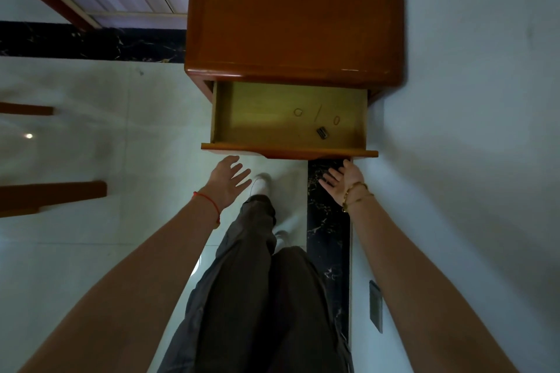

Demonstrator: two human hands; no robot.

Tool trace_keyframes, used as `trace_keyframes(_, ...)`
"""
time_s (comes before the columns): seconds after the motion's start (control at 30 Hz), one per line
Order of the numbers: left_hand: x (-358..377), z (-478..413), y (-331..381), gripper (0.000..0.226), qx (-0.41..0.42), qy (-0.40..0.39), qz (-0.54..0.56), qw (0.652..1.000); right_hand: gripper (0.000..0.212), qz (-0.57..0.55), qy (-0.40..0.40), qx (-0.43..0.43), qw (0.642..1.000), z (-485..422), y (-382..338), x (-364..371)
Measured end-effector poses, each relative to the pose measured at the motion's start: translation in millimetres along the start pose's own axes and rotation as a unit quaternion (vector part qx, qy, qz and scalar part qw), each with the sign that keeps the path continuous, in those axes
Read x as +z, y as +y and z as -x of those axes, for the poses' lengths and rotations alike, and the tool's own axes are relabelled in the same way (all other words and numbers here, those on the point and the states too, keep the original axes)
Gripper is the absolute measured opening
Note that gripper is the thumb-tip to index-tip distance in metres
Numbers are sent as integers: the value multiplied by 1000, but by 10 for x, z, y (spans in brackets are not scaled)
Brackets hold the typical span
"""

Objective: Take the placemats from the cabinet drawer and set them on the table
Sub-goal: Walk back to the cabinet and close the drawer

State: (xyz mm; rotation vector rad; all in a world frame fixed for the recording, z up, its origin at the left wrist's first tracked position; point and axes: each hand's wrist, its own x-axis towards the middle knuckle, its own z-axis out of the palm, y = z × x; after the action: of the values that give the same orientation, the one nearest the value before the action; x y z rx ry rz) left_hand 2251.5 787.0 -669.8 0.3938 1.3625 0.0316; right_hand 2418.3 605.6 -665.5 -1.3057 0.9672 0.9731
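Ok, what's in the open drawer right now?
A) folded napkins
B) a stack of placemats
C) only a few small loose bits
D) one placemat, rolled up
C: the open drawer holds only two rubber bands, a thin stick and a small dark clip; no placemats show, and both the left hand and right hand are empty.

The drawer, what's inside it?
The open drawer holds two rubber bands, a thin stick and a small dark clip. No placemats show. Its back part is hidden under the cabinet top.
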Motion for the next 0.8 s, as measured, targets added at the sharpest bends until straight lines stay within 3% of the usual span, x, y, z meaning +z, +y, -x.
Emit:
trace_keyframes(0.23, -32, -238, 65, 17, 10, -32, 15, 999, 55, -47, -15, 4, 999, -201, -31, 100)
trace_keyframes(0.43, 54, -293, 103, 18, -1, -16, 27, 999, 55, -59, -21, -6, 998, -263, -90, 161)
trace_keyframes(0.6, 84, -319, 96, 26, -5, -23, 66, 998, 58, -76, -22, -11, 997, -290, -122, 185)
trace_keyframes(0.8, 151, -391, 214, 56, 3, -14, 62, 998, 60, -95, -28, -11, 995, -334, -269, 312)
